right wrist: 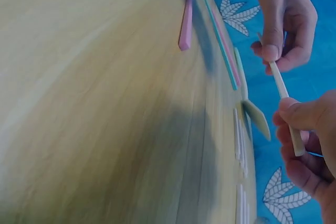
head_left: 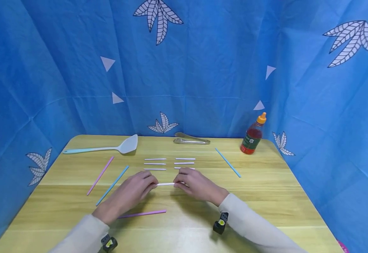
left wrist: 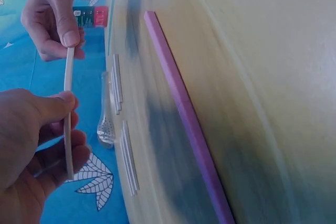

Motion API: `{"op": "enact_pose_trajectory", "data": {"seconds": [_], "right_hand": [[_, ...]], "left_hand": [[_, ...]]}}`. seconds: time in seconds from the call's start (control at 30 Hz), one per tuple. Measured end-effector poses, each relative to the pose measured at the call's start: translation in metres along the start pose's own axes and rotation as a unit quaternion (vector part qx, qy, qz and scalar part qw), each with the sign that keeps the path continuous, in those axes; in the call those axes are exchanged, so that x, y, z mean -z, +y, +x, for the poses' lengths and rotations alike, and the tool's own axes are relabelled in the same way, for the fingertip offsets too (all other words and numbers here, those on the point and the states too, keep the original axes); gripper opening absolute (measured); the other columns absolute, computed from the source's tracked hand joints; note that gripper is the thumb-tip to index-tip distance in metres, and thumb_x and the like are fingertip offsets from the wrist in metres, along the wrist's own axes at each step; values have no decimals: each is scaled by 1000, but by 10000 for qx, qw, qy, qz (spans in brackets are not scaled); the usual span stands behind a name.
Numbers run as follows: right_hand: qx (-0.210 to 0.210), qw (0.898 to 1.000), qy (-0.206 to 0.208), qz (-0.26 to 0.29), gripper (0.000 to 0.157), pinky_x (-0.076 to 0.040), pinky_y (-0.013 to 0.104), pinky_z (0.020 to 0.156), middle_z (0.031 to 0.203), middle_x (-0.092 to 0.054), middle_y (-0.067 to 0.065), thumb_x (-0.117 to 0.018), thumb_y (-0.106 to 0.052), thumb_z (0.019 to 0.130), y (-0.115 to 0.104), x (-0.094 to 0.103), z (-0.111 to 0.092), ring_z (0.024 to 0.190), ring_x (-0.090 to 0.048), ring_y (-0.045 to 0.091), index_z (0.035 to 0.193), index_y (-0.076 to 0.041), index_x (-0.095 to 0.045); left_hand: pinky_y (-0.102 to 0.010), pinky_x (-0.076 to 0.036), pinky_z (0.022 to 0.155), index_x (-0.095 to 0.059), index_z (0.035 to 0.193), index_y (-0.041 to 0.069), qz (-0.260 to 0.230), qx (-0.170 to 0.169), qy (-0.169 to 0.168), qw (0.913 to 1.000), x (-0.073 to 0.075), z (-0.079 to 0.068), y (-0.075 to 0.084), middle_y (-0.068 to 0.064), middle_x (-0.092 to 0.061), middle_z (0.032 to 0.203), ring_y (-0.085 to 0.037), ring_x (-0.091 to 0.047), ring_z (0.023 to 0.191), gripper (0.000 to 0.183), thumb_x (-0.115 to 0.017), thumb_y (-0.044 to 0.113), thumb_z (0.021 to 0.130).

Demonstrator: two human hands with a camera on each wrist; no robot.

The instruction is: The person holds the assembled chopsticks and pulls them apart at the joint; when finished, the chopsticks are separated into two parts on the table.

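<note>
Between both hands, a slim white stick [head_left: 165,184] is held level above the table, its two ends pinched. My left hand [head_left: 141,186] has thumb and fingers round its left part; the left wrist view shows the stick [left wrist: 68,77] running past the thumb, slightly bowed. My right hand [head_left: 195,183] pinches the other end between thumb and fingers, and the right wrist view shows the squared end of the stick [right wrist: 296,142] poking out. Behind the hands lie two groups of short white sticks [head_left: 155,163], in rows. A purple stick [head_left: 149,213] lies below the left wrist.
At left lie a pink stick [head_left: 100,175] and a blue stick [head_left: 112,185]; another blue stick [head_left: 228,162] is at right. Along the back edge are a spatula [head_left: 128,144], metal tongs [head_left: 191,140] and a red sauce bottle [head_left: 252,135]. A blue curtain [head_left: 203,70] surrounds the table.
</note>
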State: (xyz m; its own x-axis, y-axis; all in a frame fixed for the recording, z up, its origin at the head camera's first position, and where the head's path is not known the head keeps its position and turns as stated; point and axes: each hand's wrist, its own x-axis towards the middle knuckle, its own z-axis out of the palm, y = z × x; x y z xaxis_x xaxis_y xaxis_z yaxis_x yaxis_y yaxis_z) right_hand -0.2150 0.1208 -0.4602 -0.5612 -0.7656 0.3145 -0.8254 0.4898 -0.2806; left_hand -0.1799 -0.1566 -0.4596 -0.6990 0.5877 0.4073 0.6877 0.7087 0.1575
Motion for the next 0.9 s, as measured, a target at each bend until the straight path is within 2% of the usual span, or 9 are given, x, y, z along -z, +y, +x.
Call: {"op": "enact_pose_trajectory", "data": {"seconds": [0.13, 0.2, 0.3, 0.37, 0.43, 0.63, 0.9], "right_hand": [[18, 9997, 198, -122, 9, -57, 20, 77, 97, -70, -2, -75, -15, 105, 9, 5, -13, 85, -64, 7, 105, -10, -82], [-187, 9988, 406, -218, 7, -58, 22, 75, 95, -69, -2, -76, -14, 104, 20, 12, -25, 83, -63, 7, 103, -9, -81], [-737, 9937, 802, -264, 5, -57, 25, 71, 92, -69, -3, -79, -12, 101, 44, 25, -45, 80, -62, 6, 101, -8, -82], [-1068, 9892, 977, -244, 5, -57, 28, 71, 93, -70, -3, -80, -13, 100, 58, 32, -56, 79, -62, 7, 102, -9, -82], [-1282, 9862, 1032, -190, 6, -58, 30, 72, 96, -72, -4, -80, -14, 101, 69, 36, -64, 82, -65, 8, 105, -11, -83], [-1527, 9836, 955, -115, 7, -64, 39, 84, 104, -75, 0, -77, -14, 103, 82, 26, -74, 96, -73, 17, 109, -13, -80], [-1577, 9839, 788, -297, 6, -64, 39, 86, 104, -69, 1, -77, -13, 102, 83, 8, -64, 96, -73, 18, 107, -11, -78]], "left_hand": [[-28, -63, 80, -78, 102, 12, 113, -129, 35, 9998, 1, -7, -10, 5, -69, 96, -10, -67, 87, 1, -77, 11, 102], [-29, -63, 76, -78, 100, 12, 178, 73, 217, 9996, 7, -19, -23, 4, -68, 93, -9, -66, 84, 3, -80, 9, 99], [-34, -62, 74, -79, 100, 13, 198, 556, 443, 9973, 21, -38, -47, 6, -69, 92, -7, -64, 81, 9, -83, 7, 95], [-37, -61, 74, -80, 102, 15, 138, 768, 423, 9960, 29, -46, -59, 7, -70, 94, -6, -64, 82, 13, -84, 7, 94], [-39, -62, 76, -80, 106, 17, 104, 830, 274, 9961, 34, -49, -68, 8, -71, 97, -7, -65, 85, 14, -82, 8, 96], [-42, -63, 84, -79, 111, 16, -9, 743, -17, 9972, 28, -45, -77, 5, -74, 104, -11, -69, 93, 19, -80, 4, 97], [-43, -63, 91, -78, 118, 13, -302, 761, -260, 9963, 14, -21, -78, 1, -75, 109, -17, -72, 102, 19, -75, 3, 101]]}}
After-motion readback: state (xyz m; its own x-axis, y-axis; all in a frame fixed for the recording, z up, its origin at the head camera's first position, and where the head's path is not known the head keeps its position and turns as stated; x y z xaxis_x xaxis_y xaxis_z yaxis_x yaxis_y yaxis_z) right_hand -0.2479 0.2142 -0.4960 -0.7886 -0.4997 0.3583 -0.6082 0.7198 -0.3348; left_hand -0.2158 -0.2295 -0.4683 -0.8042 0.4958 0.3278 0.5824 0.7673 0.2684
